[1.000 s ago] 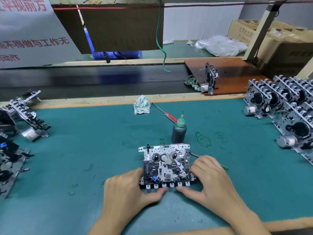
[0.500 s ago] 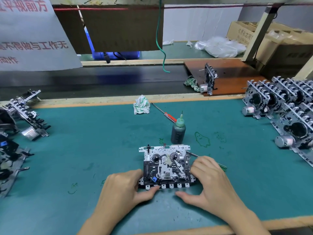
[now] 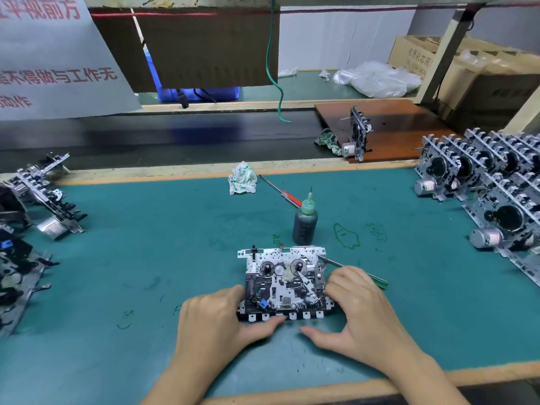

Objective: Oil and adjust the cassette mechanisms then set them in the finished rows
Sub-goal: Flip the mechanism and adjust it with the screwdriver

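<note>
Cassette mechanism (image 3: 285,283) lies flat on the teal worktop (image 3: 146,258), just in front of the oil bottle (image 3: 304,222); it sits as it did a second ago. Left hand (image 3: 217,320) has slid in, thumb now under the near edge and fingers curled on the left side; right hand (image 3: 358,312) grips the right side, its thumb apart from the edge. A green-handled tool (image 3: 361,273) lies behind that hand. Finished rows (image 3: 491,182) stand far right of the bottle, unfinished units (image 3: 35,206) far left, with bare mat between.
</note>
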Demonstrator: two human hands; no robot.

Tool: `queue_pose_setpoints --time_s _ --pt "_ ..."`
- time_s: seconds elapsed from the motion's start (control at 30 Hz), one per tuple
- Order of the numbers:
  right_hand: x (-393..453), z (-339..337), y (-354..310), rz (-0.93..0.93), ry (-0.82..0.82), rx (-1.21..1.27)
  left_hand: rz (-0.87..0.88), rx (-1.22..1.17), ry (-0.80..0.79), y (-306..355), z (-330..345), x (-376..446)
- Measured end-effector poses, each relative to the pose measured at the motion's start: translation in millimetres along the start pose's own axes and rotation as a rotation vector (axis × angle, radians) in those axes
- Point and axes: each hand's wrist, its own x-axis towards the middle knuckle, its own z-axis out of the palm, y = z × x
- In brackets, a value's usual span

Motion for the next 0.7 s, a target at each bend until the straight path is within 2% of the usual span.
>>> queue_pose_setpoints --time_s 0.17,0.37,0.47,0.6,0.7 --pt "-1.7 0.3 0.9 0.018 0.04 -0.087 0.125 -0.01 -0.148 -10.4 -6.7 -0.3" --pt "-2.6 0.4 2.4 0.015 0.033 -0.122 0.164 -0.023 -0.08 -14.3 -2.2 -3.5" --pt "-1.1 -0.6 2.7 0.012 0.011 -0.034 0.139 0.037 -0.042 -12.6 0.4 -4.7" --pt "-1.0 -2.4 3.4 0.008 -0.029 0.045 0.042 0.016 -0.052 -12.2 -1.1 -2.7" --pt "-1.9 -2.2 4.2 0.015 -0.006 0.007 0.081 -0.025 -0.097 -12.9 -3.3 -1.7"
